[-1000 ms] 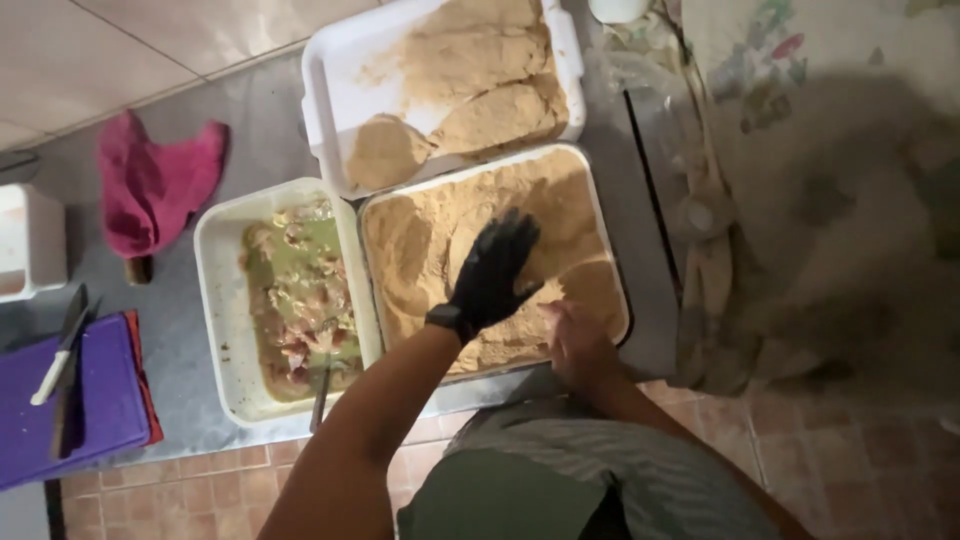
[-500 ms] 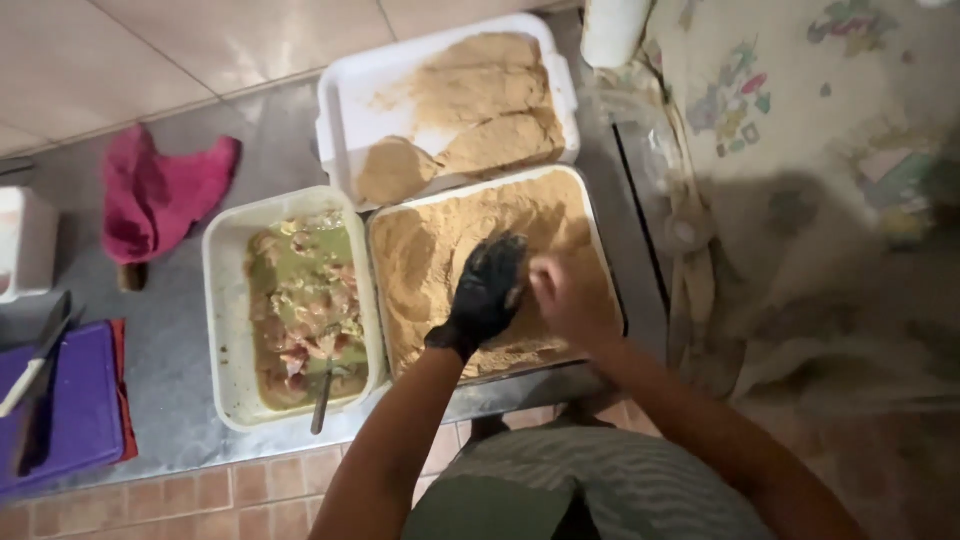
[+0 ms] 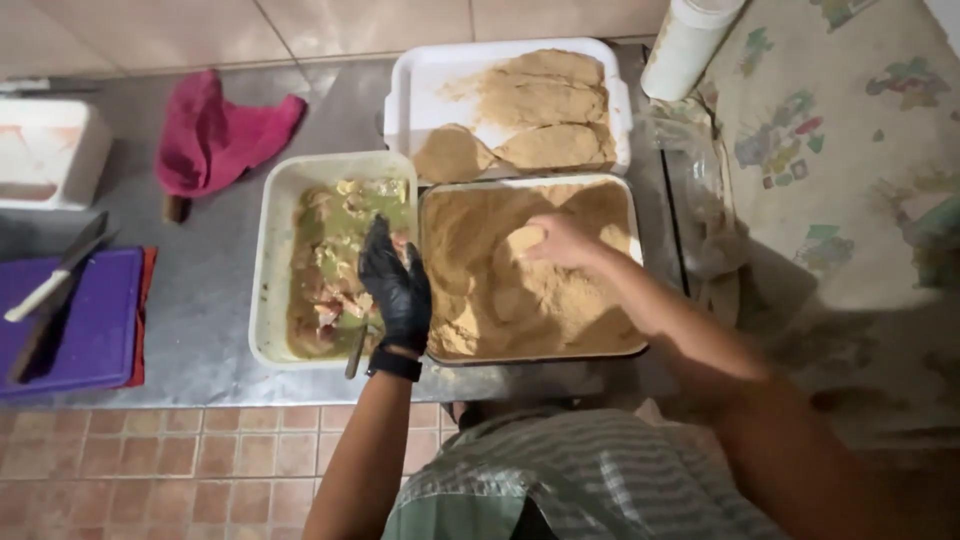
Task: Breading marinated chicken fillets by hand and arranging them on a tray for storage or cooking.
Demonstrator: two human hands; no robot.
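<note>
My left hand (image 3: 395, 285) wears a black glove and hovers over the right side of a white tub of marinated meat (image 3: 272, 260) in a greenish sauce, fingers apart. My right hand (image 3: 560, 240) is bare, dusted with crumbs, and presses down on a breaded piece in the metal tray of breadcrumbs (image 3: 633, 340). Behind it a white tray (image 3: 420, 75) holds several breaded cutlets (image 3: 540, 100). A utensil handle (image 3: 356, 352) sticks out of the marinade tub near my left wrist.
A pink cloth (image 3: 215, 135) lies at the back left. A purple cutting board (image 3: 85, 320) with a knife (image 3: 55, 275) sits at the left, a white container (image 3: 45, 150) behind it. A white cylinder (image 3: 685, 40) and patterned cloth (image 3: 830, 150) are on the right.
My gloved left hand has moved left from the breadcrumb tray to over the marinade tub. My right hand has shifted further up into the crumbs.
</note>
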